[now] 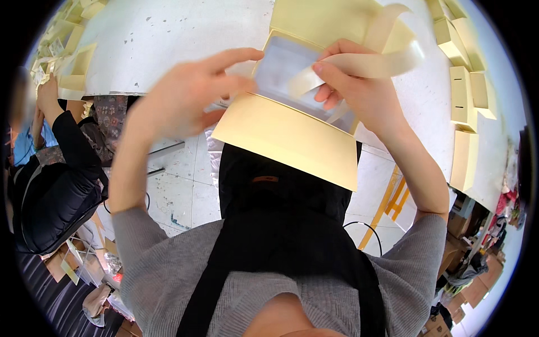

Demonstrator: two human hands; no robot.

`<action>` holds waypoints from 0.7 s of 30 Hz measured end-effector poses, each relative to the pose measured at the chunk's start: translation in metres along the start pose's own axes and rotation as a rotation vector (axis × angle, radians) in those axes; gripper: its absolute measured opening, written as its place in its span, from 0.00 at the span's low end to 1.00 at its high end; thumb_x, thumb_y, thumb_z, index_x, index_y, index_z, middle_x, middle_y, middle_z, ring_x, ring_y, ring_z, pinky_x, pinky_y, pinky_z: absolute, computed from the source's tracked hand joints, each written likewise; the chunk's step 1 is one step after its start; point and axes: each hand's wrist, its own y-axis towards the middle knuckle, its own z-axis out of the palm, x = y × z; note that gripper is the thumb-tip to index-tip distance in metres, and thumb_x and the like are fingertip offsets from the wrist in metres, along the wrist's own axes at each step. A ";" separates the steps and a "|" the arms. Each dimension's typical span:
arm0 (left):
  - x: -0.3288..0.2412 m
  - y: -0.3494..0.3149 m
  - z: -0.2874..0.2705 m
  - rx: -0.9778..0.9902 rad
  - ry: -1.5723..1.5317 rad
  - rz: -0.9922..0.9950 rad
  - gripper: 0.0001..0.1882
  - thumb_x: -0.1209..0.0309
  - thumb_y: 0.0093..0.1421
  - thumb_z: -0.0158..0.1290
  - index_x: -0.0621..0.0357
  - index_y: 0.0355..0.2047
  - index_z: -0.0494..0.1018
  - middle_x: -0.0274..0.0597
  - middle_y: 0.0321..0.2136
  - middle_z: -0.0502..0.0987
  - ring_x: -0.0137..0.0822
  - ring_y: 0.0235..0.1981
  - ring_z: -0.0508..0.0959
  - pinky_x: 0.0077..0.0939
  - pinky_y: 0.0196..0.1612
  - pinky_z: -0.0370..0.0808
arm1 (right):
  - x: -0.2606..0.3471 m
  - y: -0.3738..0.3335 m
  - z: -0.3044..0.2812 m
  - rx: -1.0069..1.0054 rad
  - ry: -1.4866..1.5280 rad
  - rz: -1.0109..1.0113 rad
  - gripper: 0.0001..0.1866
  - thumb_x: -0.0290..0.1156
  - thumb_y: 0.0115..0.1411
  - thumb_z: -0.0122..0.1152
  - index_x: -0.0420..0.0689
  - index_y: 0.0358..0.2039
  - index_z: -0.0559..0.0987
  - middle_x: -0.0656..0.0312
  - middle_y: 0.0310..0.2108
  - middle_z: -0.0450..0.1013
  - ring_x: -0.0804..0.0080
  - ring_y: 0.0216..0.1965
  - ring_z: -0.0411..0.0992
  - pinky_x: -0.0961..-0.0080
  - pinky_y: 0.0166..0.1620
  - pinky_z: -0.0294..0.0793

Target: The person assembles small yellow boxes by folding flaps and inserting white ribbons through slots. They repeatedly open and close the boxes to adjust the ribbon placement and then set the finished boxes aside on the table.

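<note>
A pale yellow box [286, 140] with a whitish inside lies at the table's near edge, one panel folded out toward me and another spread on the far side. My right hand [362, 90] is over the box's right part, thumb and fingers closed on a shiny cream ribbon [387, 64]. The ribbon loops up to the right, and its short end points left over the box's inside. At the box's left edge is my left hand [191, 92], blurred, with its fingers apart and nothing seen in it. Whether its fingertips touch the box, I cannot tell.
Several pale yellow boxes [463, 101] stand along the right of the white table [185, 39], with more [70, 36] at the far left. A co-worker's hand [48, 92] is among those on the left. Cartons [480, 281] lie low at the right.
</note>
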 end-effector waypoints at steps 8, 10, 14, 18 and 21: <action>-0.055 -0.032 0.084 -0.635 0.191 0.035 0.09 0.80 0.36 0.58 0.66 0.23 0.75 0.44 0.28 0.78 0.33 0.21 0.77 0.20 0.19 0.71 | -0.004 -0.004 0.012 0.027 -0.353 -0.371 0.05 0.22 0.59 0.58 0.39 0.30 0.71 0.68 0.22 0.68 0.86 0.22 0.66 0.88 0.27 0.66; -0.063 -0.026 0.099 -0.748 0.224 0.028 0.11 0.79 0.33 0.57 0.67 0.22 0.75 0.43 0.27 0.76 0.32 0.19 0.75 0.19 0.17 0.69 | -0.003 -0.010 0.018 0.006 -0.345 -0.386 0.04 0.21 0.59 0.56 0.38 0.30 0.70 0.69 0.20 0.66 0.88 0.23 0.60 0.87 0.27 0.60; -0.067 -0.022 0.106 -0.805 0.187 -0.040 0.11 0.80 0.33 0.57 0.68 0.23 0.75 0.43 0.27 0.76 0.30 0.18 0.74 0.18 0.17 0.68 | -0.003 -0.010 0.020 -0.005 -0.414 -0.347 0.04 0.21 0.58 0.57 0.40 0.28 0.71 0.69 0.22 0.67 0.87 0.22 0.62 0.86 0.26 0.62; -0.065 -0.022 0.110 -0.841 0.162 -0.022 0.11 0.80 0.33 0.57 0.68 0.23 0.75 0.42 0.27 0.76 0.30 0.19 0.73 0.18 0.17 0.68 | -0.004 -0.010 0.025 0.011 -0.407 -0.355 0.05 0.20 0.57 0.58 0.41 0.27 0.71 0.69 0.21 0.67 0.85 0.21 0.64 0.84 0.25 0.63; -0.066 -0.024 0.112 -0.834 0.149 -0.038 0.11 0.81 0.33 0.57 0.68 0.23 0.75 0.42 0.28 0.76 0.30 0.19 0.73 0.18 0.17 0.68 | -0.003 -0.008 0.028 0.036 -0.561 -0.425 0.03 0.21 0.55 0.55 0.43 0.29 0.71 0.57 0.21 0.70 0.64 0.21 0.72 0.72 0.26 0.70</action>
